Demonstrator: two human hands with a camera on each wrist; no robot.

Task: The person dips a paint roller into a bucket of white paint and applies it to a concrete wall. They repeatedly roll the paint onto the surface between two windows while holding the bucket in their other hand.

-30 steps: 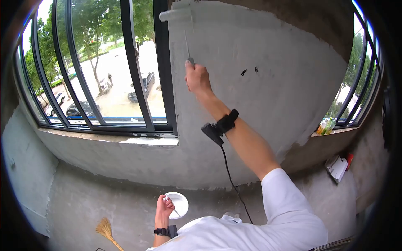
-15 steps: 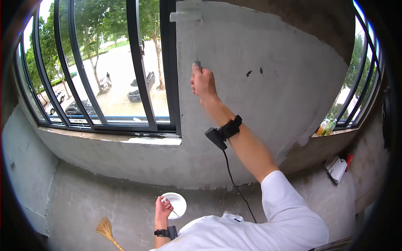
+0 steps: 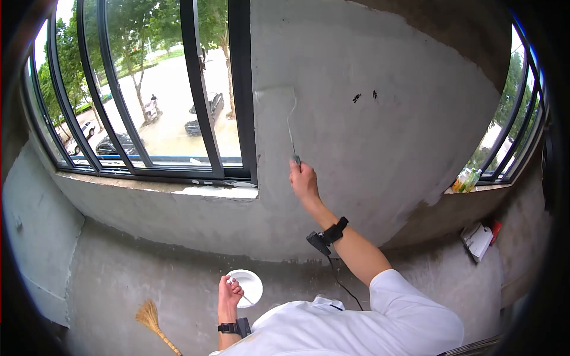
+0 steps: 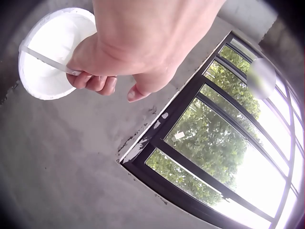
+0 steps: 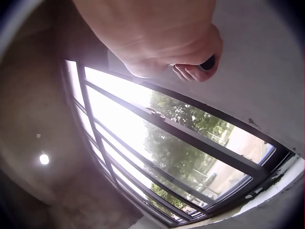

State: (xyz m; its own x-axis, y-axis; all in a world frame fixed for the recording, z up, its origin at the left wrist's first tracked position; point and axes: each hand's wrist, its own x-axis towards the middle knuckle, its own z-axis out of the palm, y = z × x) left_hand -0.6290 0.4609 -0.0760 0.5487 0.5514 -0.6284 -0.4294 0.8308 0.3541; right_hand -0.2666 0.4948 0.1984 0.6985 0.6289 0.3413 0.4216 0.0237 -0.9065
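In the head view my right hand (image 3: 304,181) grips the handle of a paint roller (image 3: 276,95), its pale sleeve lying against the grey wall (image 3: 338,136) just right of the window frame. The right wrist view shows my right hand (image 5: 157,40) curled round the handle, whose dark end pokes out by the fingers; the roller sleeve is hidden there. Low in the head view, my left hand (image 3: 230,292) holds a white bucket (image 3: 260,283) by its bail handle. Closer up, fingers of my left hand (image 4: 131,40) curl round the white bail (image 4: 47,60), with white inside the bucket.
A dark-framed window (image 3: 240,101) adjoins the wall on the left, above a sill (image 3: 219,191) with white smears. A straw broom (image 3: 149,317) lies on the floor (image 3: 113,267). At right are bottles (image 3: 466,180) on another sill and a dustpan-like white item (image 3: 477,240).
My right hand has drawn the roller down the wall from near the top, after a slight shift right in view. My left hand and the bucket have stayed nearly in place.
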